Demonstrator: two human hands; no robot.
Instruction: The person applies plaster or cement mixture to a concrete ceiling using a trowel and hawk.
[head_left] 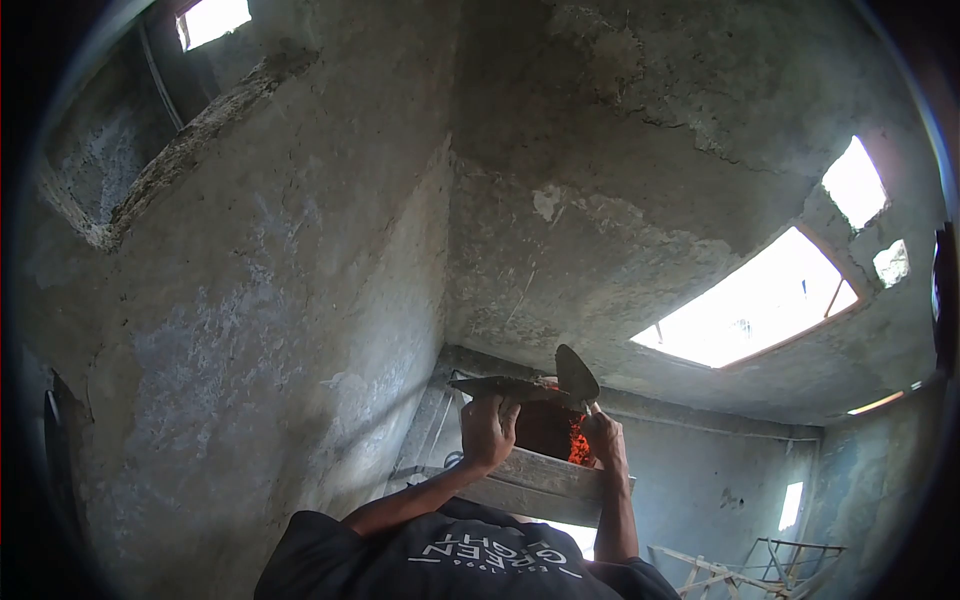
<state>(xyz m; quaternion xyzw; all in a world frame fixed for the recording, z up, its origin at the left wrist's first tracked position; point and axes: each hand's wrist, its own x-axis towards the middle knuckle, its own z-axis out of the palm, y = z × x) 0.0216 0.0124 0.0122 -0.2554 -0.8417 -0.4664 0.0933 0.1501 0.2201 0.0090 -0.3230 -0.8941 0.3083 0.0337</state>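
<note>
My left hand (488, 437) is closed under a dark flat mortar hawk (495, 386), holding it up roughly level; its handle is hidden by my fingers. Some mortar shows along the hawk's top. To the right, my right hand (604, 438) is wrapped around the handle of a trowel (577, 374). The grey, mortar-smeared blade points upward, and its lower part overlaps the hawk's right end in this view.
A rough plastered wall (300, 280) rises at left, meeting another grey surface (560, 200) with a bright opening (750, 300). Beyond my hands are wooden planks (540, 480) and a bright orange patch (580, 440). A metal frame (790, 562) stands lower right.
</note>
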